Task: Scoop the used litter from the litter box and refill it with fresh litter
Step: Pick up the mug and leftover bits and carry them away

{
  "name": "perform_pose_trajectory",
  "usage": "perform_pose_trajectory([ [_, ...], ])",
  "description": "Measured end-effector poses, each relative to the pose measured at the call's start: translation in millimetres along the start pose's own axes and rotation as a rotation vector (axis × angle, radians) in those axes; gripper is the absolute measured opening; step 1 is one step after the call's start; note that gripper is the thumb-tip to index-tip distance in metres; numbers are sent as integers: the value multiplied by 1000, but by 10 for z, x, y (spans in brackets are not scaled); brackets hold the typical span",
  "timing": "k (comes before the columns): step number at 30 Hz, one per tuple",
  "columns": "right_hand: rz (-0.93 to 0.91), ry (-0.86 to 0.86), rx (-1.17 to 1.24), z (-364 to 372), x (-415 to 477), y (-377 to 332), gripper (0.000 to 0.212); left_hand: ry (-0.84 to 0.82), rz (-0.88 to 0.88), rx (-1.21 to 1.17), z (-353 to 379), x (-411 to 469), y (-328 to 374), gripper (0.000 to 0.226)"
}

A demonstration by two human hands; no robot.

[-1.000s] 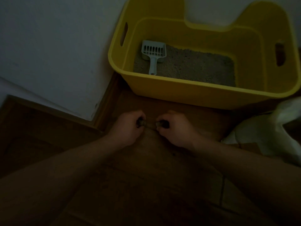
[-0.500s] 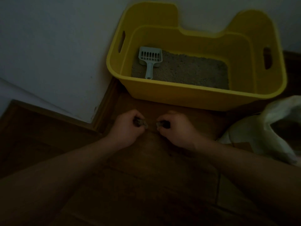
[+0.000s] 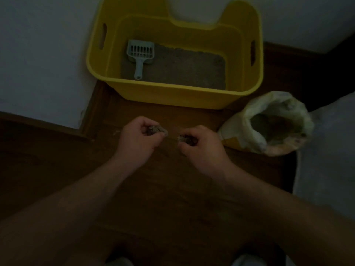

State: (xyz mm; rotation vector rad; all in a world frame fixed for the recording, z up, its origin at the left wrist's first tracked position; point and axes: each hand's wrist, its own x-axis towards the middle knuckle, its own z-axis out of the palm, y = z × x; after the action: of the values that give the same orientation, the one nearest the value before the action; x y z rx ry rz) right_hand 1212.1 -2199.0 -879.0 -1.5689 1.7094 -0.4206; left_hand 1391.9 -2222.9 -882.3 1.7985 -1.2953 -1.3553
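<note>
A yellow litter box [image 3: 172,96] stands on the wooden floor against the white wall. Grey litter [image 3: 184,68] covers its bottom. A pale slotted scoop [image 3: 139,54] lies on the litter at the left, handle toward me. In front of the box, my left hand [image 3: 137,137] is closed on a grey litter clump [image 3: 155,129]. My right hand [image 3: 201,144] is closed on another grey clump [image 3: 184,139]. The two hands are a short gap apart above the floor. An open pale bag [image 3: 269,123] with litter inside sits to the right of my right hand.
White walls [image 3: 48,54] meet in a corner on the left with a dark baseboard [image 3: 46,127]. A large pale shape [image 3: 330,154] fills the right edge. The scene is dim. Wooden floor [image 3: 169,189] lies between my forearms.
My hands have drawn apart, each keeping a clump. The view has shifted so the box sits further left and the open bag shows fully.
</note>
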Motion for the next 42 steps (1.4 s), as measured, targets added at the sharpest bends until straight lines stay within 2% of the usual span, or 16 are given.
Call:
perform_pose_trajectory([
  [5, 113, 36, 41, -907, -447, -353, 33, -9, -47, -18, 77, -550, 967, 23],
  [16, 17, 136, -21, -3192, -1253, -1554, 27, 89, -24, -178, -67, -1660, 3346, 22],
  [23, -9, 173, 26, -4400, -1800, -2510, 29, 113, -18, -291, -410, -2387, 4671, 24],
  [28, -96, 251, 53, -5156, -2244, -3273, 27, 169, -16, -379, -794, -3030, 5587, 23],
  [36, -333, 169, 103, -5787, -2979, -4483, 22, 325, 71, -476, -1484, -4203, 6590, 19],
  [42, -516, 92, 53, -5722, -3436, -5253, 24, 501, 97, -526, -2131, -5075, 6681, 21],
])
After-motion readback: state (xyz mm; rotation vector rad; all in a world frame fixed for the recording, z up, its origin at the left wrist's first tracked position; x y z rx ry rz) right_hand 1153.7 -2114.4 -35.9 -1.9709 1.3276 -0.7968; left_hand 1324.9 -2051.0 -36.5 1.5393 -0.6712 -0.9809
